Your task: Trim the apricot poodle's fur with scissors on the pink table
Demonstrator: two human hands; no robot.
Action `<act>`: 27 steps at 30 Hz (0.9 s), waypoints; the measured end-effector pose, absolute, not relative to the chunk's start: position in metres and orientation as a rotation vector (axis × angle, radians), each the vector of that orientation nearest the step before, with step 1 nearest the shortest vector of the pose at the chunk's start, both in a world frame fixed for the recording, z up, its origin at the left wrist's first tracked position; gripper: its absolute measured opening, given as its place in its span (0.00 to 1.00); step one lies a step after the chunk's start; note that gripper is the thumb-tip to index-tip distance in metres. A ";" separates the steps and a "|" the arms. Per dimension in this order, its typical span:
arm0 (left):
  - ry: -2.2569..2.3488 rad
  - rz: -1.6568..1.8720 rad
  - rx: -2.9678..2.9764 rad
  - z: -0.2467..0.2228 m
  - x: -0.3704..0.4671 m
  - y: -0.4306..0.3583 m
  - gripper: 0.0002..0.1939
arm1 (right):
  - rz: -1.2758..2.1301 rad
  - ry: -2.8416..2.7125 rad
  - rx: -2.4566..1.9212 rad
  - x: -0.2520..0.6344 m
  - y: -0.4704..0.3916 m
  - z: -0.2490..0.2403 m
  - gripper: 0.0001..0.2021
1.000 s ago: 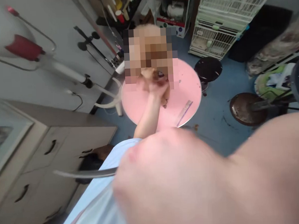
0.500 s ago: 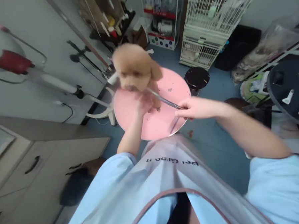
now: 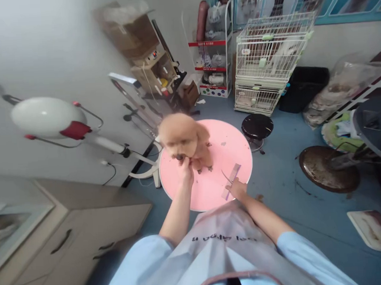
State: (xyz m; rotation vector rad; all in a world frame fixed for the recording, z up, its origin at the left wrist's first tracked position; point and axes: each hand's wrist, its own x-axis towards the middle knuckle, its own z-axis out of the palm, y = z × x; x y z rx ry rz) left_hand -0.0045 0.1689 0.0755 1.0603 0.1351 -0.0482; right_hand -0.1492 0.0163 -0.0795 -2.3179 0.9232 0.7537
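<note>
dog (image 3: pixel 179 130) on the left, scissors (image 3: pixel 226 176) on the right

your left hand (image 3: pixel 187 170) has its fingers closed at the dog's muzzle, just below the nose; the dog is on the far left part of the round pink table (image 3: pixel 209 194), facing you. for a steady head, it seems best to support the chin softly, leave the nose free, and give with any small movement rather than pull. your right hand (image 3: pixel 238 188) grasps the scissors, their thin curved blade reaching away from you beside the comb (image 3: pixel 234 172), apart from the dog. i cannot tell whether those fingers pinch the comb too. hold the blade pointed aside and low, and split your attention: a sudden turn of the head looks like the likeliest trouble.

small scraps (image 3: pixel 223 143) lie about the table top, too small to name. around you, from the left: a white device (image 3: pixel 48 117) with red trim on a long arm, a pale cabinet (image 3: pixel 61 243) with dark handles, a wire rack (image 3: pixel 209 68) with red-edged shelves, a black stool (image 3: pixel 257 126) just beyond the table, stacked white cages (image 3: pixel 259 97), a black bin (image 3: pixel 303 89), and a dark tabletop (image 3: pixel 376 120) at the far right, all over a blue floor (image 3: pixel 275 172).
</note>
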 end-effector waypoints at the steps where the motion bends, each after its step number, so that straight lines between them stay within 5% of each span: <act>1: 0.112 0.025 1.047 0.083 -0.005 0.169 0.19 | 0.747 0.932 -2.316 -0.146 0.016 -0.083 0.28; 11: -0.236 0.302 1.941 0.181 0.038 0.190 0.16 | 0.664 0.731 -2.404 -0.126 0.014 -0.060 0.20; 19: -0.297 0.290 2.264 0.215 0.060 0.186 0.13 | -0.253 -0.530 -2.974 -0.035 -0.056 0.099 0.13; 23: -0.203 0.231 2.351 0.224 0.059 0.184 0.13 | -0.301 -1.180 -2.995 -0.010 -0.077 0.154 0.11; 27: -0.162 0.291 2.470 0.228 0.055 0.187 0.16 | -0.537 -1.195 -3.013 0.011 -0.058 0.184 0.12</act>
